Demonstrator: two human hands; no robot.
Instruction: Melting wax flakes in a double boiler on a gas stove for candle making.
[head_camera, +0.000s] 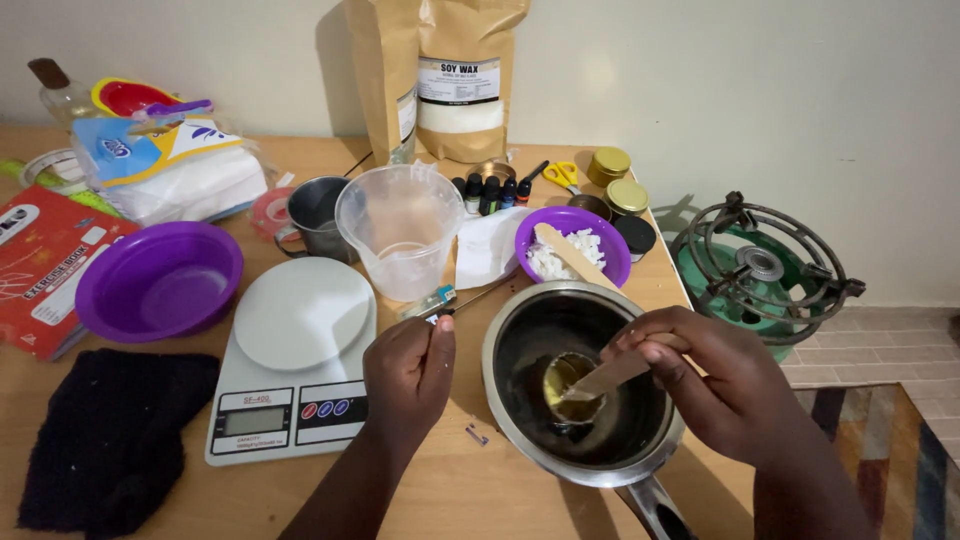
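Scale (290, 375) and purple bowl (573, 243) flank saucepan (583, 385); right hand (715, 385) grips wooden stick (612, 373) in it, left hand (408, 372) closed around thin tool (450, 305).

Lower centre: steel saucepan (583, 385), a small gold tin (570, 386) inside. Right hand (722, 385) holds a flat wooden stick (612, 375), its tip over the tin. Left hand (408, 372), left of the pan, grips a thin metal probe (462, 303). White kitchen scale (293, 365) further left; purple bowl (573, 245) of white flakes above the pan.
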